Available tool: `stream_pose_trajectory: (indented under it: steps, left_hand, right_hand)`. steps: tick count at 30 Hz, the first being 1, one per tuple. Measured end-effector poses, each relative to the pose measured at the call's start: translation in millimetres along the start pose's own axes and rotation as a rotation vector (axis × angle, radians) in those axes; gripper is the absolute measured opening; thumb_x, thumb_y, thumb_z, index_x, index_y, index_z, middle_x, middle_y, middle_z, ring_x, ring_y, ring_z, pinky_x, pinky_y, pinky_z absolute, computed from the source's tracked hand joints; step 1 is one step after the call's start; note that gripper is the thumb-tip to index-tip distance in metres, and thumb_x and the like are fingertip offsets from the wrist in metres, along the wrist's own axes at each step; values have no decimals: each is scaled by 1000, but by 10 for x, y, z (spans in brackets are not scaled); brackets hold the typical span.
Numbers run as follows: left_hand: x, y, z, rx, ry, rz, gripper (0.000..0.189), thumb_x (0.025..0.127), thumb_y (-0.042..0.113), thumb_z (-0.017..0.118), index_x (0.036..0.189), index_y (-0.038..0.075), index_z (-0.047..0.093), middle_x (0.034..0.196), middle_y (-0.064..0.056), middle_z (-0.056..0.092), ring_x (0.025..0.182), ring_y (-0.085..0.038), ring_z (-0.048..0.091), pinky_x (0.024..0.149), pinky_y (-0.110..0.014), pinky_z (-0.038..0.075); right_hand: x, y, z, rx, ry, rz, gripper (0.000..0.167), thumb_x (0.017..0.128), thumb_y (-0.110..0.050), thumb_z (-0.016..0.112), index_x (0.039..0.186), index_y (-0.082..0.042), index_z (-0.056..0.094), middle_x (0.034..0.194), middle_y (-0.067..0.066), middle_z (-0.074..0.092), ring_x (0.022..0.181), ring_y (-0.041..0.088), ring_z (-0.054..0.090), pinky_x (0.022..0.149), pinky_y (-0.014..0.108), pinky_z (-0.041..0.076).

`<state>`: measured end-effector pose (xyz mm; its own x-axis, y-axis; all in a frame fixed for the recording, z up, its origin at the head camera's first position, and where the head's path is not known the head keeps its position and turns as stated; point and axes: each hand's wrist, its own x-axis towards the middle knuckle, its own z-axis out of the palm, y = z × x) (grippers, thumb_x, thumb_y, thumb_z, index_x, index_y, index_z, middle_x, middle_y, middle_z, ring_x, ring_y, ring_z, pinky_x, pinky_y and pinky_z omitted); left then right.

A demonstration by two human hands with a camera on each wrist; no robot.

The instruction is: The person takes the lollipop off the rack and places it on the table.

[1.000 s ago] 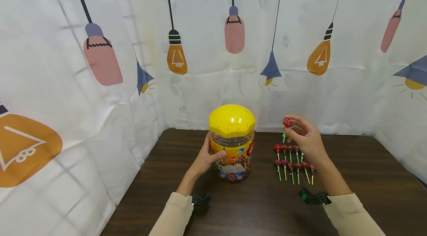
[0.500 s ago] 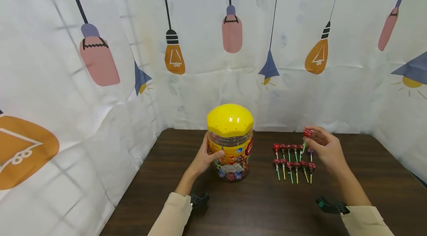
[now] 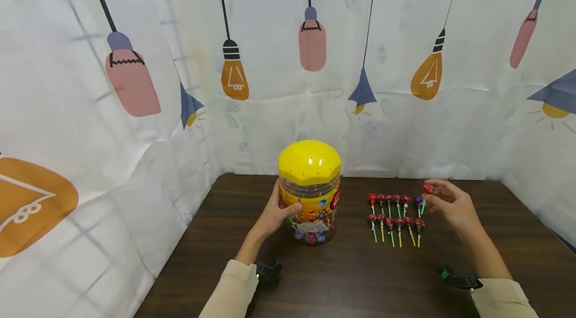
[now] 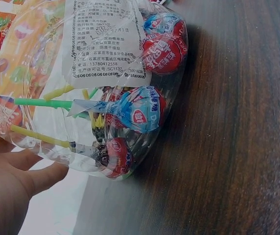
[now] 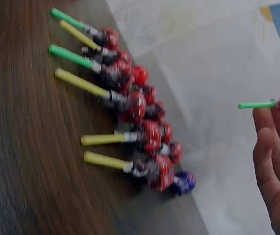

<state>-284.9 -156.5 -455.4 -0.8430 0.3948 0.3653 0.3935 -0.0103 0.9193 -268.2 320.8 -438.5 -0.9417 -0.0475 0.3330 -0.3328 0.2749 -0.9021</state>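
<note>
My left hand (image 3: 274,212) grips the side of a clear plastic jar (image 3: 310,208) with a yellow lid (image 3: 310,162), thumb across its label. Wrapped lollipops (image 4: 140,110) show through the jar wall in the left wrist view, near the bottom. Between thumb and fingers, my right hand (image 3: 456,208) pinches a red lollipop (image 3: 429,188), its green stick (image 5: 255,105) pointing out below. It is held beside a purple lollipop (image 3: 418,201) at the right end of the back row. Red lollipops (image 3: 399,223) lie in two rows, sticks toward me.
The dark wooden table (image 3: 351,278) carries the jar on the left and the rows to its right. A white curtain (image 3: 279,123) printed with lamps hangs behind the far edge and along the left side.
My right hand has carried the red lollipop right and lower, past the back row, revealing the purple lollipop at its end. The left hand stays on the jar.
</note>
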Motion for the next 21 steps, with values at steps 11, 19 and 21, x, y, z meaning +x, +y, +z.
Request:
stream_pose_trajectory:
  steps: [11, 19, 21]
  left_hand:
    - [-6, -13, -6, -17, 5, -8, 93, 96, 33, 73, 162, 38, 7, 155, -10, 40, 134, -22, 52, 110, -40, 48]
    - [2, -9, -5, -7, 13, -19, 92, 97, 30, 72, 162, 37, 7, 156, -10, 39, 135, -24, 51, 112, -44, 46]
    - [3, -7, -4, -8, 15, -24, 93, 96, 31, 73, 162, 37, 7, 156, -9, 39, 135, -25, 51, 112, -45, 46]
  right_hand:
    - [-40, 226, -184, -119, -63, 82, 33, 100, -18, 68, 132, -19, 62, 94, -10, 72, 84, 10, 73, 70, 29, 59]
    - [-85, 354, -286, -171, -141, 164, 41, 101, -25, 67, 137, -9, 57, 97, -10, 73, 87, 10, 71, 74, 30, 60]
    - [-91, 391, -298, -185, -169, 188, 46, 101, -25, 67, 139, -4, 54, 100, -7, 74, 87, 11, 71, 74, 31, 60]
